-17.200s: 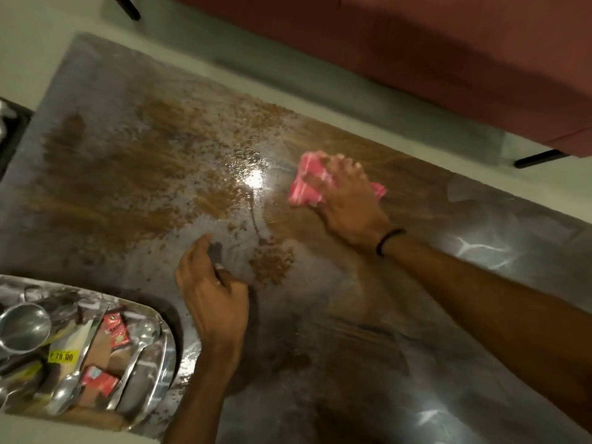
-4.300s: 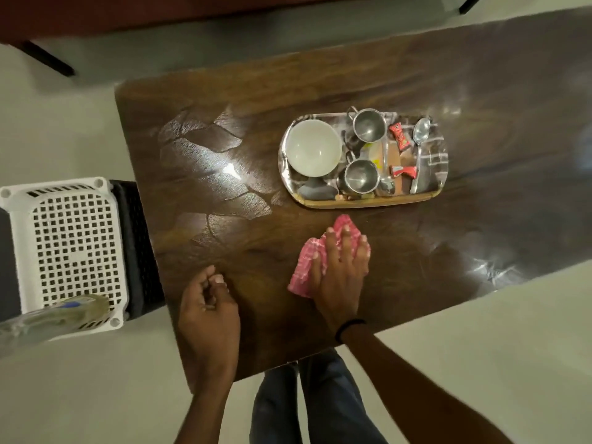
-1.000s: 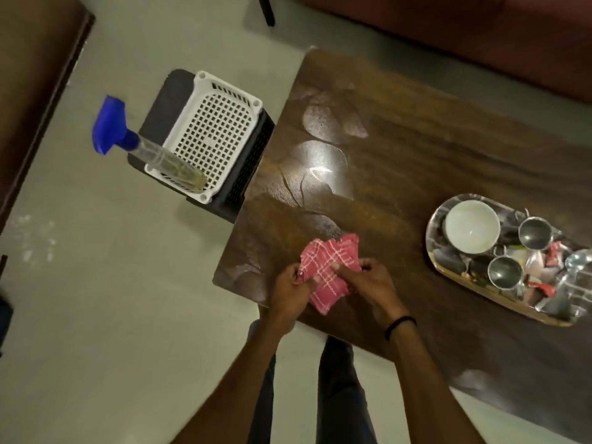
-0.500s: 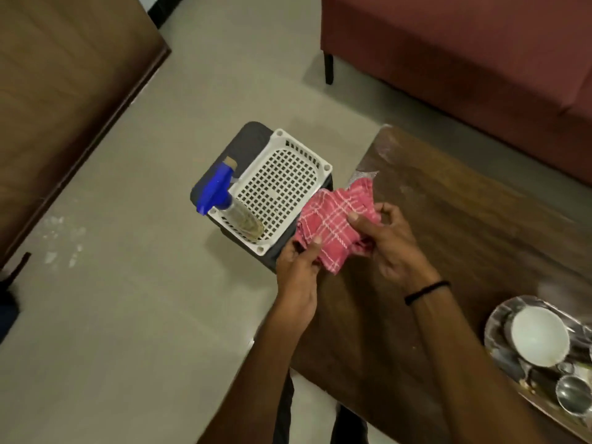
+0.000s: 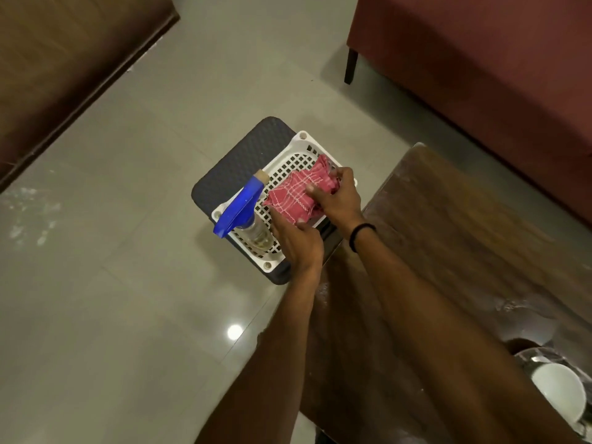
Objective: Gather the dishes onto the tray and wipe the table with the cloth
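Holding the red cloth [image 5: 298, 197] bunched over the white basket [image 5: 290, 166], both hands' grip is closed on it: left hand [image 5: 296, 240], right hand [image 5: 336, 195]. Lowering it carelessly could topple the spray bottle [image 5: 246, 213] just beside it.

Cloth [image 5: 296, 195]: red with white check lines, bunched, held above a white perforated basket [image 5: 290, 166] beside the counter [image 5: 480, 251]. Counter: dark wood-grain top, glossy. Tray [image 5: 525, 358]: shiny metal, only a corner visible at lower right on the counter. White bowl [image 5: 559, 397] sits upright in it, partly cut off.
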